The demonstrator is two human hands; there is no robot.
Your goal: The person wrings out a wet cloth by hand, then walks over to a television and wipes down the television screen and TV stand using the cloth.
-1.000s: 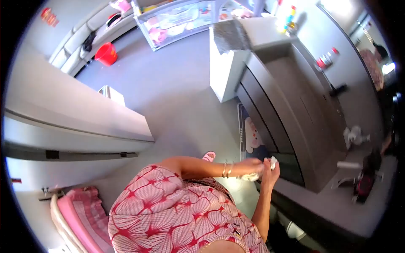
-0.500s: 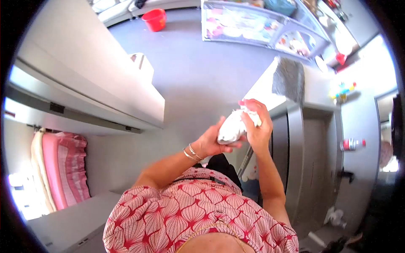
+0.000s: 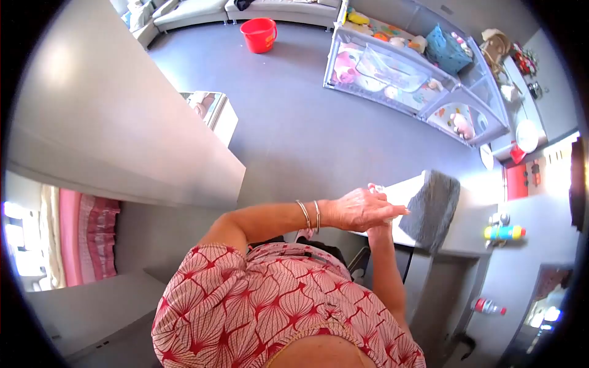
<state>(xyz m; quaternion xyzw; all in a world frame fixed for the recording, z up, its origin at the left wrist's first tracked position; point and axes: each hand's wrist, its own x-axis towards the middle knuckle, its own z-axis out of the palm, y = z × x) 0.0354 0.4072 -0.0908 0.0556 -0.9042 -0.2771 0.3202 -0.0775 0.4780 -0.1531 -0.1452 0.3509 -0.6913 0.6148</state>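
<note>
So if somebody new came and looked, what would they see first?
Probably the bright red bucket on the grey floor, in front of the sofa at the top. Then the playpen with toys inside, at upper right. Nearer the middle, the left hand might stand out, with two shiny bracelets at its wrist.

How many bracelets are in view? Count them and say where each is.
2: one bracelet nearer the left hand, the other bracelet farther up that forearm. Any on the partly covered right wrist may be hidden.
</note>
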